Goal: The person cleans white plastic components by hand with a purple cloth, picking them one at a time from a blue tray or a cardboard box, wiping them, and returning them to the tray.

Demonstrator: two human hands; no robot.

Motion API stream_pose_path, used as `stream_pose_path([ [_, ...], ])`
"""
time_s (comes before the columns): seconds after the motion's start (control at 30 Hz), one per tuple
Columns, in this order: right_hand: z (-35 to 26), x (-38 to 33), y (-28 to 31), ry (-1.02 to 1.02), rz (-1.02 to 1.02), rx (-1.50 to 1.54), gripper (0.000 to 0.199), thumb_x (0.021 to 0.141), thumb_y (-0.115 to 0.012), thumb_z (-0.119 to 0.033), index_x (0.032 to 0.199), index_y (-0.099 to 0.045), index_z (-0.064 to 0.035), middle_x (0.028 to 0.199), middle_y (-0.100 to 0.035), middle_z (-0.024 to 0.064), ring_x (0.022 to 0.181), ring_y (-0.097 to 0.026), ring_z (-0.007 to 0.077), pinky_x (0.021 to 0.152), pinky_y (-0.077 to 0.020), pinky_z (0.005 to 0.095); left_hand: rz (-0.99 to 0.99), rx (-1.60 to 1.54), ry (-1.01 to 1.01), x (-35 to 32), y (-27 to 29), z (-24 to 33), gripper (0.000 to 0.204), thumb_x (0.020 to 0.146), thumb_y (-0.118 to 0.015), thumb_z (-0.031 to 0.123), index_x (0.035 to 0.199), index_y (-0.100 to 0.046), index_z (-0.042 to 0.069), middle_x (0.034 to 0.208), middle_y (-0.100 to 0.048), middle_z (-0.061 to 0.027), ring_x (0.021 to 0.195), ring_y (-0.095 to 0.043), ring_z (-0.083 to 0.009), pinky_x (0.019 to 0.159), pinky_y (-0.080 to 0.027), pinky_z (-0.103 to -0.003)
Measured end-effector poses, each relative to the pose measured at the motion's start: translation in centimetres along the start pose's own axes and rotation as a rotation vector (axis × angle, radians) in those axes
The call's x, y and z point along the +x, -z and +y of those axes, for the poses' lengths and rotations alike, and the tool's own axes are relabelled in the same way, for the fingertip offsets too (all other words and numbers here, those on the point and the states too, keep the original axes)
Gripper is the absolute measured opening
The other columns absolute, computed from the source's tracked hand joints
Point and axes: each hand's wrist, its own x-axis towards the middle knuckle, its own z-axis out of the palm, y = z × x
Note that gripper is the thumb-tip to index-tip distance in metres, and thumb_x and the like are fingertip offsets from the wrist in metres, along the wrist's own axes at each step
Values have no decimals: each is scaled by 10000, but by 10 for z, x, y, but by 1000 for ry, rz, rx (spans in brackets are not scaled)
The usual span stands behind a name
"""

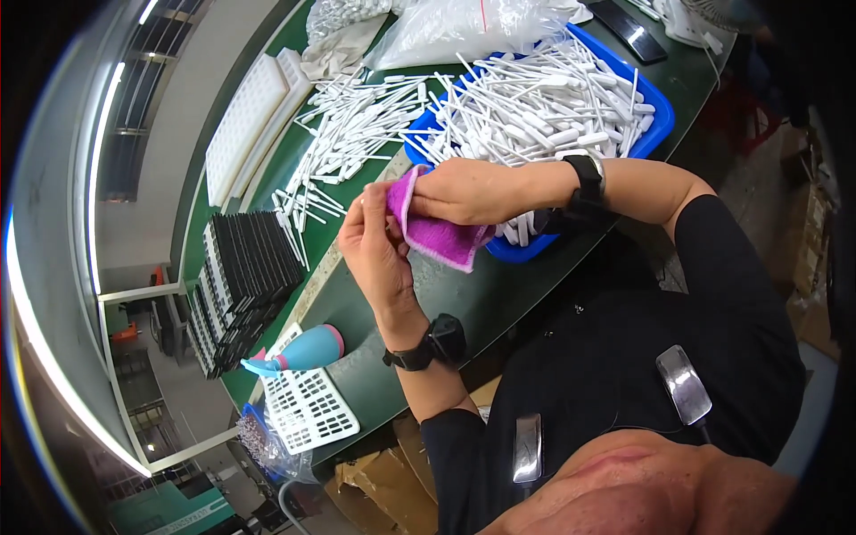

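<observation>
A purple cloth (437,234) with a pale edge hangs folded from my right hand (464,192), whose fingers are closed on it. My left hand (379,250) meets the cloth's left side with its fingertips pinched together. What lies between those fingertips is hidden by the fingers and the cloth. Just beyond my hands, a blue tray (655,98) holds a heap of white plastic sticks with thicker ends (544,107). More such white sticks (357,120) lie loose on the green table (392,312) to its left.
Stacked black slotted racks (245,267) stand at left, with white perforated blocks (245,129) behind. A blue squeeze bottle (308,348) lies by a white grid panel (312,410). A clear bag (481,36) and phone (629,31) are at the back; cardboard (388,486) sits below.
</observation>
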Motion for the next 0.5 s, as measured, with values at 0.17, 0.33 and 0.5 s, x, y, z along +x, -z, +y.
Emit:
stream_pose_path([
  [0.17, -20, -10, 4, -1, -17, 122, 396, 973, -421, -353, 1062, -574, 2, 880, -647, 107, 745, -615, 195, 675, -465, 341, 186, -23, -183, -5, 8, 15, 255, 927, -575, 236, 869, -633, -6, 577, -497, 12, 443, -378, -39, 384, -258, -169],
  [0.33, -27, -33, 17, -436, -163, 931, 389, 952, -488, -338, 1086, -584, 14, 944, -647, 72, 752, -610, 133, 647, -480, 289, 125, -98, -250, -8, 10, 17, 270, 936, -556, 231, 849, -622, -15, 585, -513, -13, 432, -414, -52, 378, -281, -169],
  [0.5, -14, -85, 18, -543, -180, 1345, 347, 939, -525, -274, 1097, -579, 30, 954, -634, 53, 768, -596, 100, 636, -478, 234, -89, -32, -472, -21, 0, 7, 293, 949, -526, 223, 851, -598, -43, 603, -527, -51, 455, -491, -90, 385, -345, -186],
])
